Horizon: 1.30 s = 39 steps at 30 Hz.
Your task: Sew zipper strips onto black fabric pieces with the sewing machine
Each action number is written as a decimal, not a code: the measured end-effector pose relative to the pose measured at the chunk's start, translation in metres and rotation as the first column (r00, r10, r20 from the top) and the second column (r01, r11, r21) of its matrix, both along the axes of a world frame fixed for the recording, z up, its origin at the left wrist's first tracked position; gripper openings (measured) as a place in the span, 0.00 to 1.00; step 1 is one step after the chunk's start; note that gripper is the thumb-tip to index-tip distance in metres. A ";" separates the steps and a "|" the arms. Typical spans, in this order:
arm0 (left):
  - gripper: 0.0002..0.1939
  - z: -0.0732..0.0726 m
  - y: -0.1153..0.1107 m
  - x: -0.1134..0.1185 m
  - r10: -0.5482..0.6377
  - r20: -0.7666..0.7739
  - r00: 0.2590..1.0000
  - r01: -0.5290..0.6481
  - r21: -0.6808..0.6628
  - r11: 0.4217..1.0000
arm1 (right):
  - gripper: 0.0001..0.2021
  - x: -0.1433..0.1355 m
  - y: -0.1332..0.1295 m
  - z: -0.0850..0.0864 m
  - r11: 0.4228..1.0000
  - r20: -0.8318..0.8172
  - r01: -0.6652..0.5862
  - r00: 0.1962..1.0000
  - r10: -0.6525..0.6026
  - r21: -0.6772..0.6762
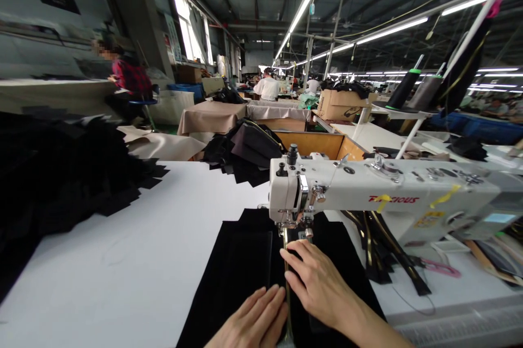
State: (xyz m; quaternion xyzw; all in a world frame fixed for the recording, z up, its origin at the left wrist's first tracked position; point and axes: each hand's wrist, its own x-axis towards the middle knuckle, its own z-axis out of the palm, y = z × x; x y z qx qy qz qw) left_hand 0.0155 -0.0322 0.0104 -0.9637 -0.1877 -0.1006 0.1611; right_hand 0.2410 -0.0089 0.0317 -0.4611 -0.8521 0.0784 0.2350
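A black fabric piece (241,261) lies under the needle area of a white sewing machine (339,184). A gold-toothed zipper (288,304) runs lengthwise along its middle, up to the presser foot. My left hand (253,315) rests flat on the fabric just left of the zipper, fingers stretched out side by side. My right hand (316,282) lies to the right of the zipper, closer to the foot, with fingers spread and their tips at the zipper's edge. Neither hand grips anything. The needle itself is too small to make out.
Black fabric pieces (81,168) are heaped at the left; another pile (249,146) sits behind the machine. Zipper strips (376,250) and pink-handled scissors (441,268) lie at the right. Thread cones (404,89) stand above. A person in a checked shirt (131,75) sits far left.
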 end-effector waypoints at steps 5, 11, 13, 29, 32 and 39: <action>0.40 -0.009 0.010 0.001 0.019 0.015 1.000 -0.017 -0.137 0.990 | 0.17 0.000 0.011 -0.001 0.999 0.008 0.005 1.000 -0.005 0.040; 0.48 0.016 0.010 0.006 0.102 -0.065 0.993 -0.116 -0.272 0.955 | 0.18 0.002 0.015 -0.003 0.998 0.014 0.018 1.000 -0.019 0.053; 0.49 0.018 0.010 0.006 0.105 -0.086 0.991 -0.125 -0.290 0.949 | 0.20 0.004 0.009 -0.005 0.998 -0.005 0.011 1.000 -0.011 0.060; 0.49 0.026 0.017 0.004 0.073 -0.090 0.993 -0.102 -0.378 0.920 | 0.25 0.007 -0.009 -0.008 1.000 0.009 0.000 1.000 0.000 0.020; 0.49 0.026 0.023 0.005 0.097 -0.082 0.992 -0.123 -0.401 0.908 | 0.24 0.008 -0.002 -0.006 1.000 -0.006 -0.013 1.000 0.013 0.027; 0.47 0.023 0.038 0.007 0.113 -0.038 0.993 -0.118 -0.410 0.904 | 0.23 0.010 0.015 -0.010 0.999 -0.013 -0.025 1.000 0.025 0.024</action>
